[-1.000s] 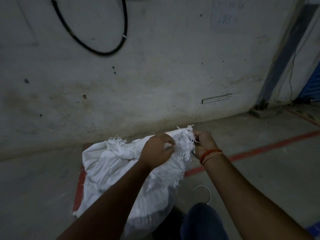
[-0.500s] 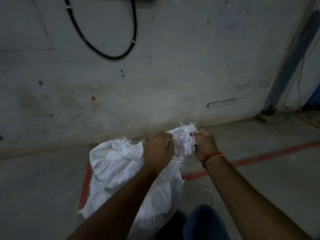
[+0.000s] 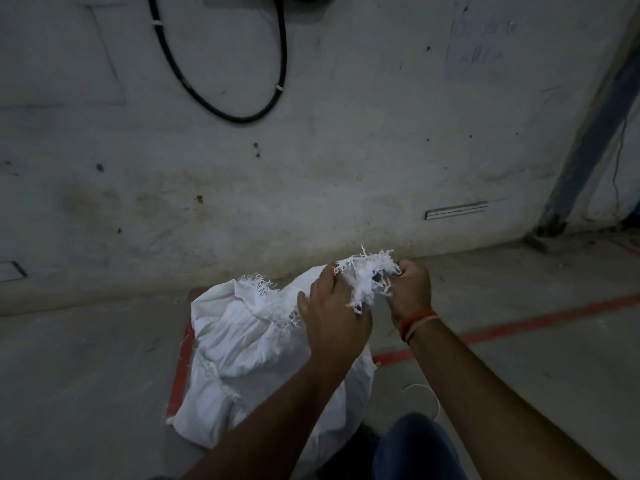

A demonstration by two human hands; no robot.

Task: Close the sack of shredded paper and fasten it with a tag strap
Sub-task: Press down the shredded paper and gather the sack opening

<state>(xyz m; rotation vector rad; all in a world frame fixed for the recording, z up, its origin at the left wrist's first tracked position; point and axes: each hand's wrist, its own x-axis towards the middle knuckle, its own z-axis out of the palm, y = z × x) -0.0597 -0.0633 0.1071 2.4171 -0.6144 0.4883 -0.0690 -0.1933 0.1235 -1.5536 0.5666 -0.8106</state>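
Note:
A white woven sack (image 3: 249,344) stands on the concrete floor in front of me, bulging and creased. Its frayed mouth (image 3: 367,271) is bunched up between my hands. My left hand (image 3: 332,317) grips the gathered cloth from the left, fingers closed around it. My right hand (image 3: 410,289), with an orange thread on the wrist, pinches the frayed edge from the right. A thin white strap (image 3: 427,398) lies curled on the floor below my right forearm, untouched. The sack's contents are hidden.
A stained white wall (image 3: 311,168) rises just behind the sack, with a black cable loop (image 3: 221,98) hanging on it. Red floor tape (image 3: 519,323) runs under the sack and off to the right. My blue-trousered knee (image 3: 415,445) is at the bottom.
My two hands have drawn closer together, bunching the sack's frayed mouth tighter and lifting it a little. The camera has tilted slightly, so the scene sits more to the right.

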